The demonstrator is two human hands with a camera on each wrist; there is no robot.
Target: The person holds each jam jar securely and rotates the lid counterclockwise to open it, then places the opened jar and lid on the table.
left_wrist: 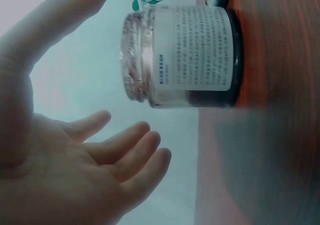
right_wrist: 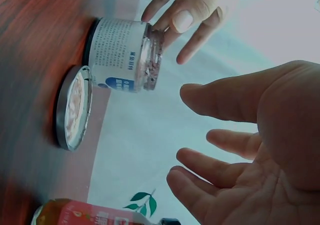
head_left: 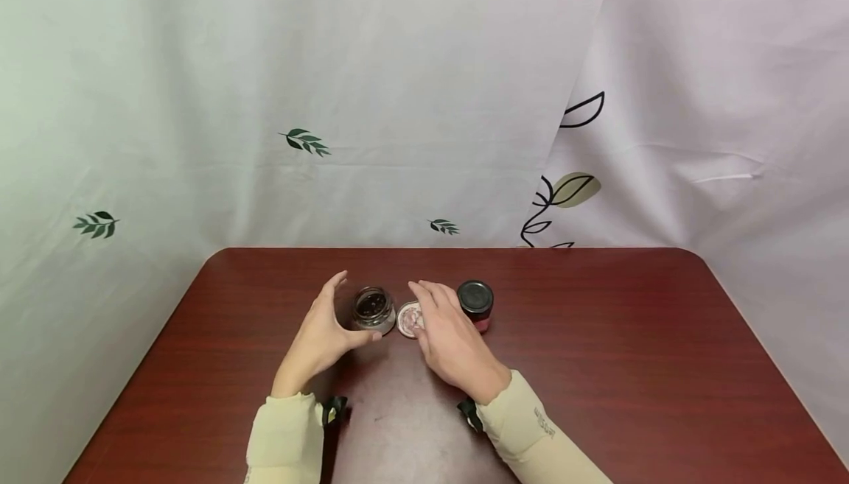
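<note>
three items stand in a row across the far half of a table (head_left: 617, 366), a cloth (head_left: 398, 86) hanging behind it: a lidless jar (head_left: 374, 309) upright at left, a lid (head_left: 407, 320) flat just to its right, and a capped bottle (head_left: 475, 301) upright at right. a left hand (head_left: 321, 337) flanks the jar's left side, thumb on the near side; a right hand (head_left: 454, 340) hovers over the lid's right edge, in front of and left of the bottle.
</note>
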